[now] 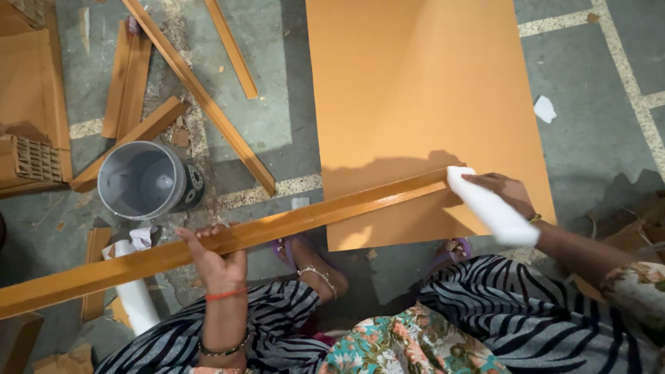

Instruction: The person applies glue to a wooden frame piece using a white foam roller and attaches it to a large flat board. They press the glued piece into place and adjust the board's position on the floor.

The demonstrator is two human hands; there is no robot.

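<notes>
Left hand point(218, 260) clamped on long wooden strip point(228, 239) lying across lap; right hand point(506, 194) grips white block point(492, 208) at strip's right end. Risk: unsupported left end sags, strip twists from grip, block slips onto orange board point(422, 104).

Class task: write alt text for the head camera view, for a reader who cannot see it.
A seated person's left hand grips a long wooden strip while the right hand presses a white block against it, above an orange board and grey bucket.

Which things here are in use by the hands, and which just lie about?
In hand:
long wooden strip, gripped by left hand
white block, under right hand

Lying about:
orange board
grey bucket
loose wood strips
white roll
</notes>
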